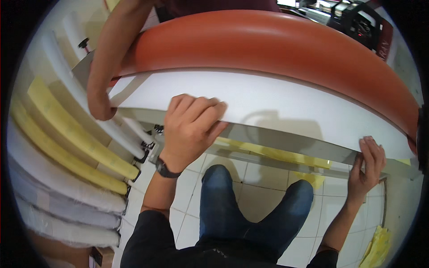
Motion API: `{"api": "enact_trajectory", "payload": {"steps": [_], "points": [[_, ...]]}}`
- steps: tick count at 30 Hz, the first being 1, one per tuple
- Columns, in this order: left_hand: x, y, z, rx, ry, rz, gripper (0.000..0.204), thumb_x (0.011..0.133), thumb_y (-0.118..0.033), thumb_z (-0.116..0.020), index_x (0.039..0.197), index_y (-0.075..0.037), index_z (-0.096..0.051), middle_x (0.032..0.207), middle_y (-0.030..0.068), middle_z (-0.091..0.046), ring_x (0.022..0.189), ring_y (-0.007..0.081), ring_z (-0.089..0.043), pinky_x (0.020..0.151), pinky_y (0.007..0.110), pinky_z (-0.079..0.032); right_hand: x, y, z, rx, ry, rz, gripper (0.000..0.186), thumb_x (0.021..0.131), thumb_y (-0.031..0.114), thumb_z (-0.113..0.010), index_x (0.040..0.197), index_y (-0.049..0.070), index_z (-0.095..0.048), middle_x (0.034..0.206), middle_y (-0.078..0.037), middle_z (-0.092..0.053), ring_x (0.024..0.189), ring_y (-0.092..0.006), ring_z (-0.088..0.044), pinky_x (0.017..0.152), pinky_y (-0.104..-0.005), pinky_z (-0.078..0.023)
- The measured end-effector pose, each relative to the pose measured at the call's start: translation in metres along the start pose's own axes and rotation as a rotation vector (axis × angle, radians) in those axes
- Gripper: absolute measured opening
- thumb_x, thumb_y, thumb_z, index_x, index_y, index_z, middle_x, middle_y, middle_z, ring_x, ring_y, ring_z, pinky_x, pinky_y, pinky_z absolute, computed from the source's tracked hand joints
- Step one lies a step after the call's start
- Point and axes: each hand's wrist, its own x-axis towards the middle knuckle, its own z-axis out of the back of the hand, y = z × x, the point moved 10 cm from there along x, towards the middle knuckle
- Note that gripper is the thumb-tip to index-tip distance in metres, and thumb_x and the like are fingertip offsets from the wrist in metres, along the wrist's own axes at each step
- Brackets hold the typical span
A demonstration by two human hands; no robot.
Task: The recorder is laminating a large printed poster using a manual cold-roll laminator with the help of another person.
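Observation:
A wide white sheet lies along the front of a long orange roller, its near edge toward me. My left hand, with a dark band on the wrist, is closed over that edge left of the middle, knuckles up and fingertips on the white surface. Near the right end, my right hand pinches the same edge, fingers on top and the thumb lower down. Another person's hand touches the sheet's left end, their arm reaching down across the roller's left side.
Yellow and white rolls stand along the left wall, several wrapped in clear plastic. A grey bar runs below the sheet, with yellow backing paper by it. Crumpled yellow paper lies at lower right. Dark equipment sits beyond the roller.

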Motion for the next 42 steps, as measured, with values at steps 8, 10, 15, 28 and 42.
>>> {"api": "enact_trajectory", "payload": {"steps": [8,10,15,28,42], "points": [[0.002,-0.003,0.001,0.095,0.043,0.035,0.033,0.059,-0.008,-0.078,0.090,-0.008,-0.066,0.090,0.0023,-0.064,0.082,0.0221,-0.058,0.084,0.038,-0.041,0.001,0.003,-0.004,0.066,-0.098,0.040,0.042,0.065,-0.010,-0.064,0.101,0.011,-0.070,0.105,-0.005,-0.066,0.106,-0.0223,-0.061,0.095,-0.0390,-0.041],[0.004,-0.006,-0.003,0.068,0.047,0.035,0.031,0.060,-0.008,-0.078,0.089,-0.008,-0.066,0.090,0.0024,-0.064,0.083,0.0222,-0.058,0.084,0.038,-0.041,0.000,-0.001,-0.002,0.041,-0.090,0.015,0.041,0.065,-0.009,-0.065,0.101,0.012,-0.070,0.105,-0.005,-0.066,0.106,-0.0219,-0.061,0.096,-0.0395,-0.040],[0.007,-0.007,-0.010,0.047,0.063,0.088,0.027,0.064,-0.007,-0.078,0.087,-0.007,-0.065,0.087,0.0021,-0.064,0.080,0.0218,-0.057,0.076,0.035,-0.042,-0.007,-0.006,-0.003,0.048,-0.081,0.020,0.039,0.068,-0.005,-0.066,0.102,0.013,-0.070,0.106,-0.004,-0.066,0.107,-0.0210,-0.061,0.097,-0.0403,-0.040],[0.003,-0.004,-0.004,0.041,0.066,0.130,0.028,0.063,-0.005,-0.078,0.088,-0.007,-0.065,0.087,0.0017,-0.063,0.077,0.0222,-0.056,0.069,0.033,-0.041,0.055,-0.018,0.003,0.148,0.283,-0.143,0.058,0.093,0.051,-0.046,0.111,-0.001,-0.063,0.104,-0.017,-0.065,0.100,-0.0320,-0.058,0.094,-0.0395,-0.038],[0.005,-0.004,-0.009,0.009,0.057,0.136,0.028,0.062,-0.007,-0.079,0.086,-0.009,-0.065,0.085,0.0008,-0.062,0.077,0.0218,-0.055,0.069,0.034,-0.042,0.056,-0.024,0.015,1.226,0.539,-0.114,0.082,0.094,0.064,-0.020,0.119,-0.003,-0.058,0.095,-0.016,-0.067,0.106,-0.0230,-0.060,0.105,-0.0442,-0.033]]}}
